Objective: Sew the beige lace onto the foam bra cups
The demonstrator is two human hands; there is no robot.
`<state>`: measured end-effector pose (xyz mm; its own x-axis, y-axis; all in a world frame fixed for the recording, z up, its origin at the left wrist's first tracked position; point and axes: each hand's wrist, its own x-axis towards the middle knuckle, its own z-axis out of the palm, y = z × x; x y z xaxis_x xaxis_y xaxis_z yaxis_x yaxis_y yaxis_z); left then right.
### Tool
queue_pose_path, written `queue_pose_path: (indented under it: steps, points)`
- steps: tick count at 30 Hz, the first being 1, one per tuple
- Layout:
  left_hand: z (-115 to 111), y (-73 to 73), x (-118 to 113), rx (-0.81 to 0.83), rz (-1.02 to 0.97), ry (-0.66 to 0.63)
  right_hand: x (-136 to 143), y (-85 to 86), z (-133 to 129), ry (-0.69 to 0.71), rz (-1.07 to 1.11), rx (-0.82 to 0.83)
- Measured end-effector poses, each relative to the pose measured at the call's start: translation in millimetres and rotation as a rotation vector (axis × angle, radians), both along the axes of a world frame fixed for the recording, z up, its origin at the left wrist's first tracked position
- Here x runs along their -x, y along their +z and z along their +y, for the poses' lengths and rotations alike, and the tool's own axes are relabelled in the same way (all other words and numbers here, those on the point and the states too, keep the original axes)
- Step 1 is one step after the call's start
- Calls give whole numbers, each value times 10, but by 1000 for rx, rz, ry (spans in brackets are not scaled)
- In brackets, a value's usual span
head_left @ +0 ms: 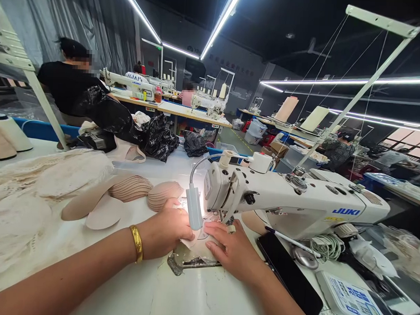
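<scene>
At the needle end of a white sewing machine [291, 192], both my hands rest on a small pale fabric piece [189, 243]. My left hand [168, 232], with a gold bangle at its wrist, is closed on the piece's left edge. From the other side my right hand [236, 250] lies on the fabric, fingers stretched out beside the presser foot. A grey lamp [193, 207] on a bent neck lights this spot and hides part of the fabric. Left of my left hand are two stacks of beige moulded cups [131, 188] [164, 195].
Pale lace pieces [18, 219] cover the table's left side. A black phone [290, 277], a coil of cord [327, 245] and a white box [355, 298] lie right. Black plastic bags [159, 137] stand behind. A co-worker in black [71, 88] sits at the far left.
</scene>
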<state>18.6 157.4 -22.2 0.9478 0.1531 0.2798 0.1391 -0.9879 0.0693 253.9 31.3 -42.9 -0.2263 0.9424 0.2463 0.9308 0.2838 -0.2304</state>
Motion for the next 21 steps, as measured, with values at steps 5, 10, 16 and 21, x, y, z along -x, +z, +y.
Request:
queue_pose_path:
  steps: [5, 10, 16, 21]
  points:
    - [-12, 43, -14, 27, 35, 14, 21, -2, 19, -13, -21, -17]
    - [-51, 23, -22, 16, 8, 56, 4, -33, 15, 21, 28, -32]
    - [-51, -24, -25, 21, -17, 54, -17, -4, -15, 27, 85, -176]
    - [-55, -24, -33, 10, 3, 75, -3, -5, 0, -20, 136, -271]
